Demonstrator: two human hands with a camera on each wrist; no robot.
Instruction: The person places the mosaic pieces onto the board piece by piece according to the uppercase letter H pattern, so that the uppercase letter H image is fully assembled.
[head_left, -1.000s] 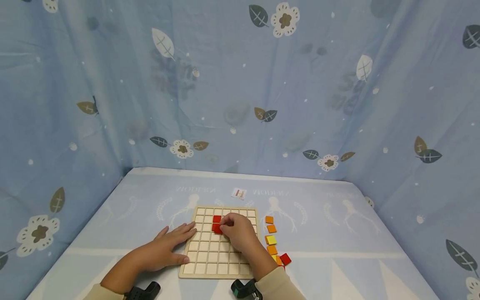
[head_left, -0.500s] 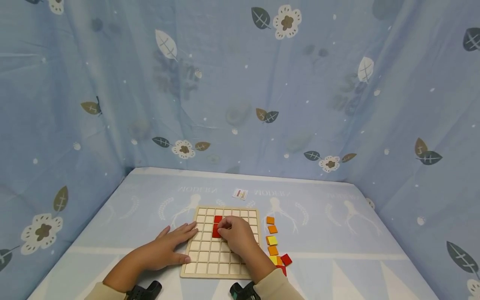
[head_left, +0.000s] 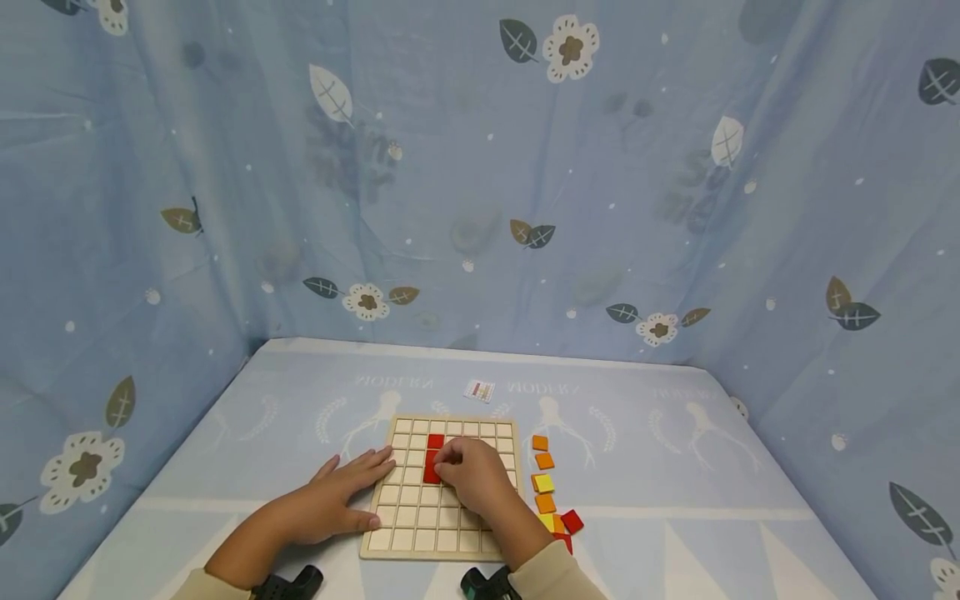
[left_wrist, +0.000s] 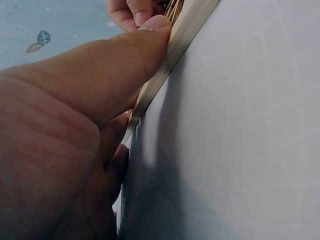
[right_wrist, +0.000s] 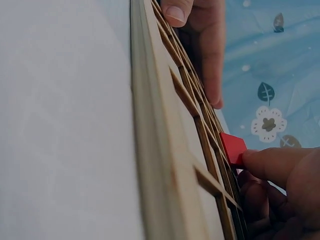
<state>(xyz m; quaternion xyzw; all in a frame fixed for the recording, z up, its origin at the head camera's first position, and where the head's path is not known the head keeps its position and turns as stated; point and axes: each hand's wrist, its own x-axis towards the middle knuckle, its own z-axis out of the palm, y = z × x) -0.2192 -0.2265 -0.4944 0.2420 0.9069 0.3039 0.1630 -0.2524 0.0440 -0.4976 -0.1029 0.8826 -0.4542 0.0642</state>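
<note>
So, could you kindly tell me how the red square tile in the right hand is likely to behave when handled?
The red square tile is probably stiff, judging by its crisp, straight edges. It looks light, being small enough for the right hand to pinch. Being flat, it seems unlikely to roll, though the ridges of the wooden grid board may catch it.

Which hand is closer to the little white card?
The right hand. It's in front of the card, pinching a red square at the board; the left hand is farther away, on the board's left edge.
</note>
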